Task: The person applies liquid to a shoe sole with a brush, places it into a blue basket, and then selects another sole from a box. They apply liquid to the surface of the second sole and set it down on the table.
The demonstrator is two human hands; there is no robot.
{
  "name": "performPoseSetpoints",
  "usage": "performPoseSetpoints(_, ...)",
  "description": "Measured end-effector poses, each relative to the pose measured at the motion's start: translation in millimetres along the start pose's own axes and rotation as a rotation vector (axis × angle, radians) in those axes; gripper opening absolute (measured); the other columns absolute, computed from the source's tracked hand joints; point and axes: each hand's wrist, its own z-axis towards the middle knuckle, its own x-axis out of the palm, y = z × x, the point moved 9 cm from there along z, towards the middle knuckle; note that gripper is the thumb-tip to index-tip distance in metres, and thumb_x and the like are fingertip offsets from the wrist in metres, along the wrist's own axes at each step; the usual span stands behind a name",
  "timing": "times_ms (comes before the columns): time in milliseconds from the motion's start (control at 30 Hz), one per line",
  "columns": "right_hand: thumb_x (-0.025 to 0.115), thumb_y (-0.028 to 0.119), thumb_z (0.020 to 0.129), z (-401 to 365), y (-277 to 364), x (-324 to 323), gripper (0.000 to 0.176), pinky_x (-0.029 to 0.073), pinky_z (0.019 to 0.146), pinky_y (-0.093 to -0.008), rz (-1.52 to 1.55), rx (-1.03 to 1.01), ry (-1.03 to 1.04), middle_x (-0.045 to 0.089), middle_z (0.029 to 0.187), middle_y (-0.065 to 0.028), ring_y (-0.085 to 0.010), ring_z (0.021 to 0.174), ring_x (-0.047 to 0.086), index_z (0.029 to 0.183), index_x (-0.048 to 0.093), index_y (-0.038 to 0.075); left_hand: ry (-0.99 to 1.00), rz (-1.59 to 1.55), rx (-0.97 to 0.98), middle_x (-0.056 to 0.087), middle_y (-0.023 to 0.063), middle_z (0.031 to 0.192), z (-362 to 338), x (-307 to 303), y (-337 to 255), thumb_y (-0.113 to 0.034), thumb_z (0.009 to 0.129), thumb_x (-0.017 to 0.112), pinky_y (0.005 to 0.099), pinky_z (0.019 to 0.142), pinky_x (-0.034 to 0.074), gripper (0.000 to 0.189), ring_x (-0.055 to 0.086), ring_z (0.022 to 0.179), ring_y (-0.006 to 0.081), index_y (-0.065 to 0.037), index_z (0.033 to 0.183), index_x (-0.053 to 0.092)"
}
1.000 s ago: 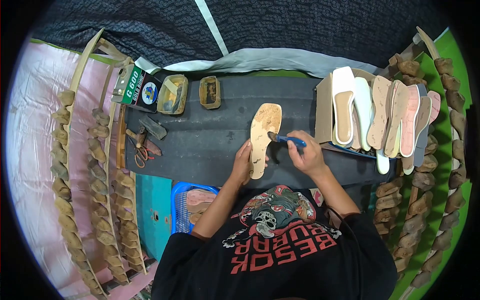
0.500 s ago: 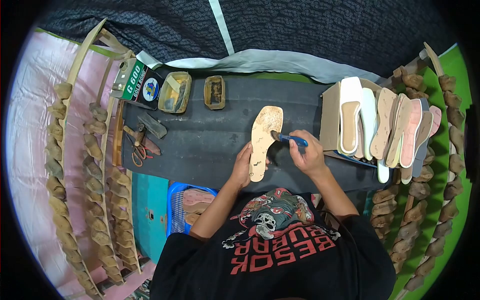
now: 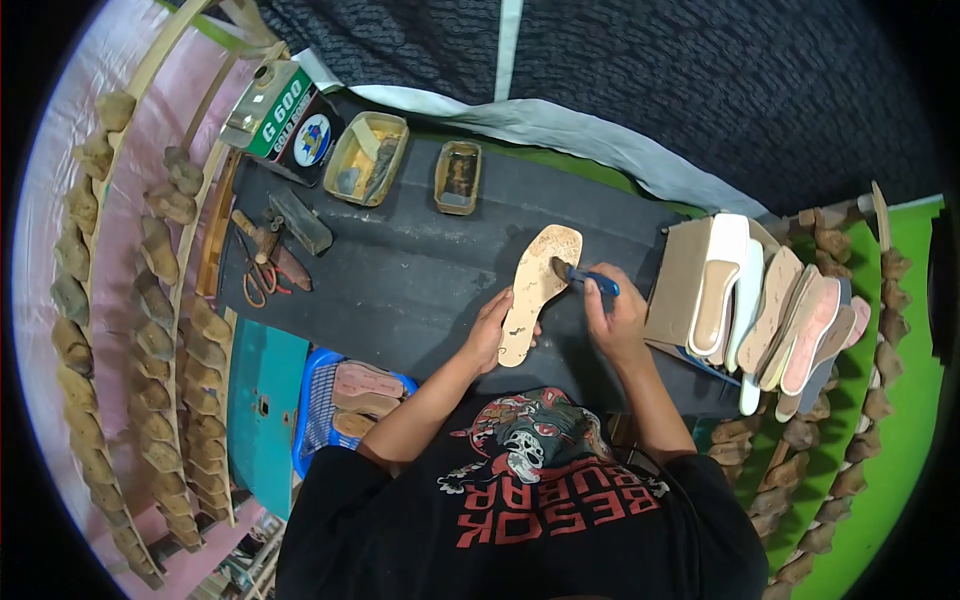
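Carton [image 3: 680, 278] and blue basket [image 3: 304, 415] held insoles [image 3: 716, 305]; left hand [image 3: 490, 333] gripped tan insole [image 3: 532, 290], broad end away from wearer, long axis tilted rightward; right hand [image 3: 617, 318] gripped blue-handled brush [image 3: 592, 278].

You're in a shoemaking workshop, and the evidence is all round you! Strung racks of brown, foot-shaped blocks [image 3: 72, 343] flank you left and right; there, a brown cardboard box [image 3: 674, 275] bristles with white, tan and pink insoles [image 3: 712, 305]. Across the long black table [image 3: 400, 265], look: a green-and-black metal can [image 3: 278, 120] lettered "G 600 Gold Bond", orange-handled scissors [image 3: 253, 290], and, in your left hand [image 3: 488, 335], a flat tan sole-shaped piece [image 3: 533, 285]!
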Motion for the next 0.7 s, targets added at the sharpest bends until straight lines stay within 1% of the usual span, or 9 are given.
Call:
performPoseSetpoints(200,0.069,0.007,0.096,51,8,58,0.019,0.057,0.079,-0.0383,0.098,0.042,0.029,0.072,0.103,-0.0201,-0.0344,0.089,0.073,0.112,0.065,-0.003,-0.065,-0.058,-0.008,0.068,0.0105,0.102,-5,-37,-17,-0.037,0.110,0.042,0.0379,0.066,0.062,0.040,0.071,0.081,0.0225,-0.008,0.136,0.050)
performPoseSetpoints(333,0.069,0.009,0.097,89,10,94,0.021,0.057,0.077,-0.0365,0.117,0.062,0.069,0.073,0.104,-0.0195,-0.0314,0.087,0.074,0.114,0.066,-0.002,-0.103,-0.083,0.018,0.067,0.0100,0.102,-11,-55,-30,-0.037,0.110,0.042,0.0376,0.066,0.061,0.040,0.070,0.080,0.0225,-0.008,0.136,0.050)
performPoseSetpoints(433,0.069,0.010,0.097,103,9,120,0.021,0.058,0.074,-0.0359,0.126,-0.009,0.054,0.073,0.102,-0.0191,-0.0293,0.083,0.073,0.114,0.066,-0.002,-0.126,-0.102,0.038,0.066,0.0096,0.104,-17,-67,-38,-0.037,0.110,0.043,0.0370,0.066,0.061,0.041,0.070,0.080,0.0220,-0.008,0.136,0.051)
performPoseSetpoints(600,0.067,0.012,0.098,117,6,157,0.021,0.058,0.069,-0.0348,0.149,0.030,0.124,0.073,0.098,-0.0188,-0.0272,0.076,0.073,0.113,0.066,-0.002,-0.193,-0.143,0.041,0.066,0.0097,0.105,-28,-86,-41,-0.036,0.110,0.042,0.0367,0.065,0.061,0.040,0.070,0.079,0.0217,-0.006,0.136,0.051)
performPoseSetpoints(700,0.067,0.013,0.099,120,-6,177,0.021,0.057,0.068,-0.0346,0.125,0.065,0.183,0.072,0.095,-0.0191,-0.0266,0.074,0.072,0.112,0.066,-0.002,-0.202,-0.135,0.042,0.066,0.0100,0.106,-31,-96,-40,-0.037,0.110,0.043,0.0381,0.066,0.060,0.039,0.069,0.080,0.0225,-0.008,0.134,0.051)
